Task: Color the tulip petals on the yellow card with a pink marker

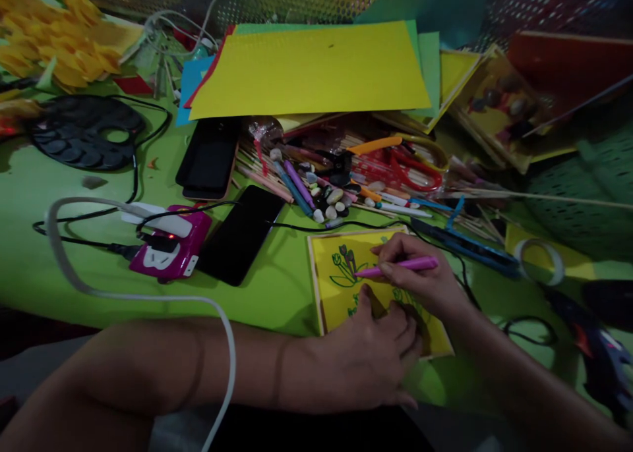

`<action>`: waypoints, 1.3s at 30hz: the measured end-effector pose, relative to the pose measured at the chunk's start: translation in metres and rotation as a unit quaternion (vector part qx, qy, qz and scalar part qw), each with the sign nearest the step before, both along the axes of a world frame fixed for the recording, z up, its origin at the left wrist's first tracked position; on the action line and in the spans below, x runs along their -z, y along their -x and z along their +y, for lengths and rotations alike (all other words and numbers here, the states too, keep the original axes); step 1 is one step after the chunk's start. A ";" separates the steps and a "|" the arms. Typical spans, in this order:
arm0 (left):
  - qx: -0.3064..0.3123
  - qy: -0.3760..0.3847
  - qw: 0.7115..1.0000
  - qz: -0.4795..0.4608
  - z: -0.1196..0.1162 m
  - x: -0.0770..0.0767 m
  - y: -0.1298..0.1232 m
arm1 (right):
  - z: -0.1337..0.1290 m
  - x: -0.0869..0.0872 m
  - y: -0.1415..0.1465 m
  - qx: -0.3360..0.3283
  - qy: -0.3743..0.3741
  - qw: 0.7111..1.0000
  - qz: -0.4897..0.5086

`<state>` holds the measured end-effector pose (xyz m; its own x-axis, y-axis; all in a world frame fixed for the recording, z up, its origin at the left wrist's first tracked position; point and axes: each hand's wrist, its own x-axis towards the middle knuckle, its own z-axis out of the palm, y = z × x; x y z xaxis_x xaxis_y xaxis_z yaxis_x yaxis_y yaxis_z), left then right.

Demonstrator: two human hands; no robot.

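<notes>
A yellow sheet of paper [330, 308] with a pale wooden border lies before me on the green table. Green outlined flowers are drawn on it, and the upper left one has dark-coloured petals. My right hand [418, 271] is closed around a pink felt-tip pen [419, 263], whose tip meets the stem of that upper left flower. Resting on the sheet's lower part is my left hand [378, 346], palm down, fingers apart and holding nothing. It covers some of the lower drawing.
Dark phones [244, 236] and a pink power adapter [171, 248] with cables lie at left. Behind the sheet are pebbles [332, 198], pens, sticks and red-handled scissors [418, 175], under coloured paper [311, 70]. A tape roll [539, 242] and glue gun [593, 346] lie right.
</notes>
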<state>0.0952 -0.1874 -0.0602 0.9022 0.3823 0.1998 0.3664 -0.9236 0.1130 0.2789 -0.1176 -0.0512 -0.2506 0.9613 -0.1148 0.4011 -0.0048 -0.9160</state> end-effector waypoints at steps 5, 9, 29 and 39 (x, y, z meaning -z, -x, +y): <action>0.000 0.007 1.000 0.004 0.000 -0.003 0.001 | 0.001 -0.001 0.002 0.007 0.008 1.000 0.003; -0.001 0.011 1.000 0.011 0.000 -0.003 0.001 | 0.001 -0.002 0.002 0.006 0.019 1.000 0.009; -0.007 0.009 1.000 0.006 0.001 -0.004 0.002 | -0.001 -0.002 0.004 0.012 -0.013 1.000 -0.004; 0.004 0.023 1.000 0.010 0.002 -0.007 0.001 | -0.001 -0.006 0.009 0.005 -0.015 1.000 -0.021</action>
<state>0.0939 -0.1853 -0.0537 0.9091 0.3825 0.1649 0.3607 -0.9210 0.1475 0.2694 -0.1184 -0.0448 -0.2373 0.9667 -0.0961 0.4400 0.0188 -0.8978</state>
